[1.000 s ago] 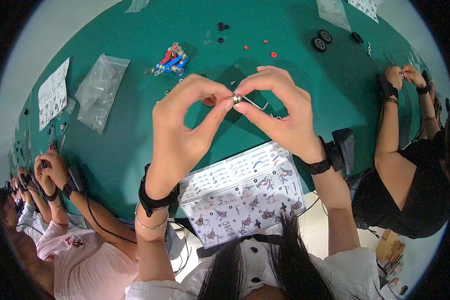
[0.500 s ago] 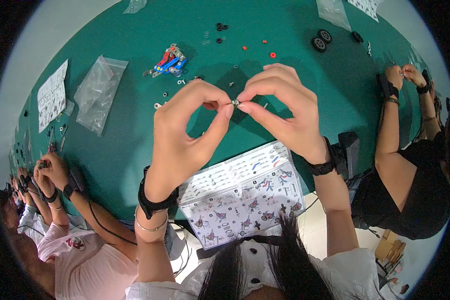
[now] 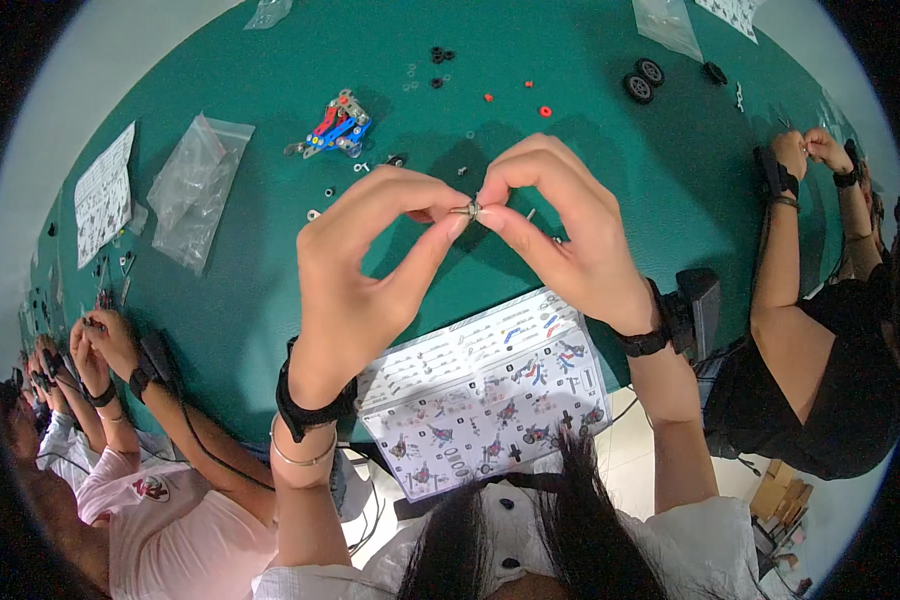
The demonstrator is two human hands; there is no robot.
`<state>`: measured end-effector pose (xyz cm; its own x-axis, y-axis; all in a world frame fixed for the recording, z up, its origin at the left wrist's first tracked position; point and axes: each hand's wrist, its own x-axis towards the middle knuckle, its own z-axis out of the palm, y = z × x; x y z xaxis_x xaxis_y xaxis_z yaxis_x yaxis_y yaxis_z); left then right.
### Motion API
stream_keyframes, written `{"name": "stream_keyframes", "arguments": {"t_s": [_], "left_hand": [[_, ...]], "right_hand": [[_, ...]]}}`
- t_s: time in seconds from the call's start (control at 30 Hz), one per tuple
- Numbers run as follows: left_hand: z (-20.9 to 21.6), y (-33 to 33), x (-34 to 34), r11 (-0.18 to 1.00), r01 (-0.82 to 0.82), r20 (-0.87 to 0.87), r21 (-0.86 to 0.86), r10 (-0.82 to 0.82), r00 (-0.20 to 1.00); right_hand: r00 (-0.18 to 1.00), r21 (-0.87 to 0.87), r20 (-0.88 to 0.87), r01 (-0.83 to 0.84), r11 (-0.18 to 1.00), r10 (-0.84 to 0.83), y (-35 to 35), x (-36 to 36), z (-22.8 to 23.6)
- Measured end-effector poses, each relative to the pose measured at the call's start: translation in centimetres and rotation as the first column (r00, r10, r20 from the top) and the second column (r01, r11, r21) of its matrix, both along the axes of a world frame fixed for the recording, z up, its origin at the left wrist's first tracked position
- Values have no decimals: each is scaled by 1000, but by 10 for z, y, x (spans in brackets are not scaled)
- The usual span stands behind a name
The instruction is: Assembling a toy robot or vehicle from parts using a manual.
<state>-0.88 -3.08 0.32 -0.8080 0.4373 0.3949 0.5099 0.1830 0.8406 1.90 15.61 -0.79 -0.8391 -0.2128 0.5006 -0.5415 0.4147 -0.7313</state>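
Observation:
Over the green table, my left hand [image 3: 365,265] and my right hand [image 3: 570,235] meet fingertip to fingertip. Both pinch a small metal screw [image 3: 473,210] between thumb and forefinger, one from each side. It seems to have a nut on it, though the fingertips cover much of it. Beyond my left hand lies a partly built model [image 3: 338,128] of red, blue and grey metal strips. A loose screw [image 3: 462,171] rests just past my fingertips. Below my hands, an instruction sheet [image 3: 470,400] with printed assembly drawings lies at the near table edge.
Small black rings [image 3: 438,56], an orange-red ring [image 3: 545,111] and two black wheels [image 3: 639,88] lie farther back. A clear plastic bag [image 3: 200,185] and another printed sheet [image 3: 104,190] are at left. Other people's hands [image 3: 805,150] work at right and at left [image 3: 105,350].
My hands have shifted very slightly, with the left wrist and knuckles a little farther left. Both still pinch the screw at nearly the same spot.

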Motion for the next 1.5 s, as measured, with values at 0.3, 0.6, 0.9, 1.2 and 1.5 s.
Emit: {"name": "stream_keyframes", "arguments": {"t_s": [0.3, 0.6, 0.9, 1.2, 1.5], "left_hand": [[2, -2, -1, 1000, 22, 35, -14, -21, 999], [0, -3, -3, 999, 41, 33, -3, -41, 999], [0, -1, -2, 999, 26, -122, -31, -29, 992], [3, -1, -2, 999, 28, 8, -36, -28, 1000], [5, 0, -2, 999, 46, 71, -24, -44, 996]], "right_hand": [[997, 75, -77, 5, 997, 1, -1, -2, 3], [999, -6, 2, -32, 999, 32, -1, -1, 2], [921, -239, 339, -113, 964, 192, 2, 2, 2], [946, -182, 286, -100, 978, 150, 2, 1, 5], [953, -159, 263, -109, 981, 149, 4, 0, 6]]}}
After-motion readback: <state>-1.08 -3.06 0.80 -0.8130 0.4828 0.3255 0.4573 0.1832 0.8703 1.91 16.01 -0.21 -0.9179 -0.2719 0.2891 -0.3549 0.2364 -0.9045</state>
